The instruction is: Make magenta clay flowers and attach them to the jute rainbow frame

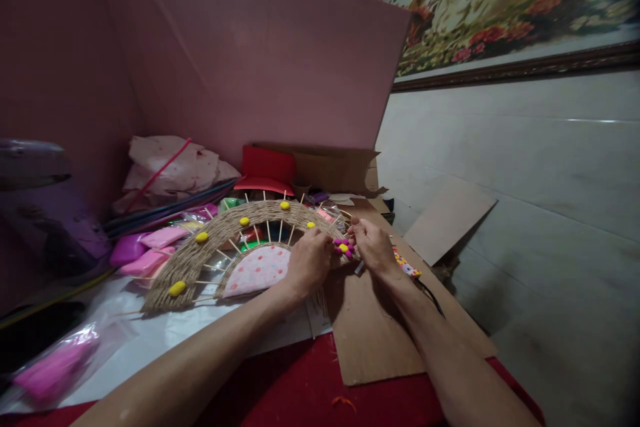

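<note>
A half-round fan frame (167,273) of woven brown twine on thin wooden sticks lies across the work surface, with several yellow clay ovals (201,237) along its band. Its inner half-circle (260,270) is covered in pale pink dotted fabric. At the right end sits a clay flower (343,248) with purple petals and a yellow centre. My left hand (311,259) is closed beside the flower, over the frame. My right hand (371,247) pinches at the flower's right side. Whatever is between the fingers of either hand is hidden or too small to name.
Brown cardboard (380,340) lies under the right forearm on a red cloth (280,387). Pink clay packs (163,237) are at left, with a bagged pink lump (57,363) nearer. Red paper (267,167) stands behind. A cardboard piece (453,220) leans on the tiled wall.
</note>
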A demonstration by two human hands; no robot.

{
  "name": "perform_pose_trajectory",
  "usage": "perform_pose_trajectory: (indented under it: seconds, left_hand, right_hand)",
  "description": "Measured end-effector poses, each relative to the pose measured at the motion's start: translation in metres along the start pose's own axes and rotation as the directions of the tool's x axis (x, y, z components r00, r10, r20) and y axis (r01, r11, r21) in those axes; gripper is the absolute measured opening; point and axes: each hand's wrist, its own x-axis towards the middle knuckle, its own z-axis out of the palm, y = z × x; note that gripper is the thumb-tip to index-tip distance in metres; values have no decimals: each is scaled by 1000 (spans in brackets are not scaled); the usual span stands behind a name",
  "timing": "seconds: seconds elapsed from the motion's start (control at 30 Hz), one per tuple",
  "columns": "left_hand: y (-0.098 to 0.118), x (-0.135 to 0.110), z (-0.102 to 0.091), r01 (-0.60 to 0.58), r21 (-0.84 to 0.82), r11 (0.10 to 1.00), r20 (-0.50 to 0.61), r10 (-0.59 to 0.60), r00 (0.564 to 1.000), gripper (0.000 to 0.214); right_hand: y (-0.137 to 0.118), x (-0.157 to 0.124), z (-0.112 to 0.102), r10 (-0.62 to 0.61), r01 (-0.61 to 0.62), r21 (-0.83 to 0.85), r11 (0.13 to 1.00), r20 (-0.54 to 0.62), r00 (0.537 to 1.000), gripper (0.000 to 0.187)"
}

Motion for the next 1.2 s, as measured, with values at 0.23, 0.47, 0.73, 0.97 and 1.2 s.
perform_pose_trajectory:
  seconds: [0.23,0.47,0.73,0.97,1.2]
  left_hand:
    - [5,-20,-3,-236,231,944,78,224,971,22]
    - [5,-23,-3,-284,333,899,144,249,958,20]
    - [-1,-18,-9,-276,345,897,107,255,961,22]
    - [-4,-8,-11,-275,407,871,116,250,961,23]
    - [-7,-9,-10,-241,359,901,114,214,970,18]
  right_hand:
    - [-2,-1,-2,16,-16,1,1000,10,1000,39]
    - [-6,-1,-2,52,-56,90,994,44,998,37]
    - [-2,0,1,50,-56,77,995,70,996,35]
    - [1,2,6,50,-63,120,991,114,992,42]
    - [-6,1,1,62,-77,128,989,116,991,41]
